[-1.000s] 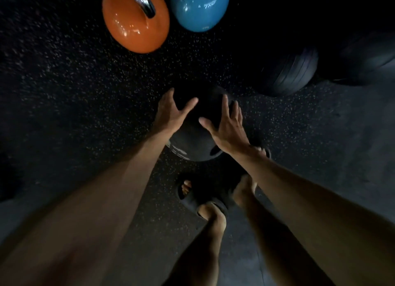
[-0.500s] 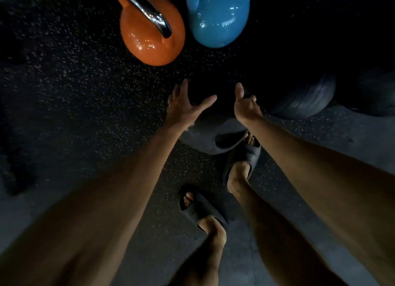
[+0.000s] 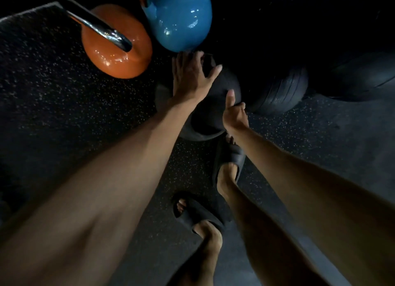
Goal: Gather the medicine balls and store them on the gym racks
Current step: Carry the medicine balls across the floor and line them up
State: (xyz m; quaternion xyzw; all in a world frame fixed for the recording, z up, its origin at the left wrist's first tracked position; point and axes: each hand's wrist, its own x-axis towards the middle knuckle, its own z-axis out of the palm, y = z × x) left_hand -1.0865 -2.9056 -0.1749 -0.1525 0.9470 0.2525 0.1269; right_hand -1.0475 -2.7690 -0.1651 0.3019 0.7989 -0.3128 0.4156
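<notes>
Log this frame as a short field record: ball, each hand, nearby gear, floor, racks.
medicine ball: dark, just ahead of the right foot
left hand: spread flat on top of the ball
right hand: at the ball's right side, thumb up, fingers hidden
nearby: orange kettlebell, blue kettlebell, ribbed dark object
floor: dark speckled rubber
racks: not in view

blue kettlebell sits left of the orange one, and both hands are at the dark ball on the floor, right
Not quite. The head view shows the blue kettlebell to the right of the orange kettlebell, not to its left. The rest holds: the left hand and the right hand are both at the dark medicine ball on the floor.
</notes>
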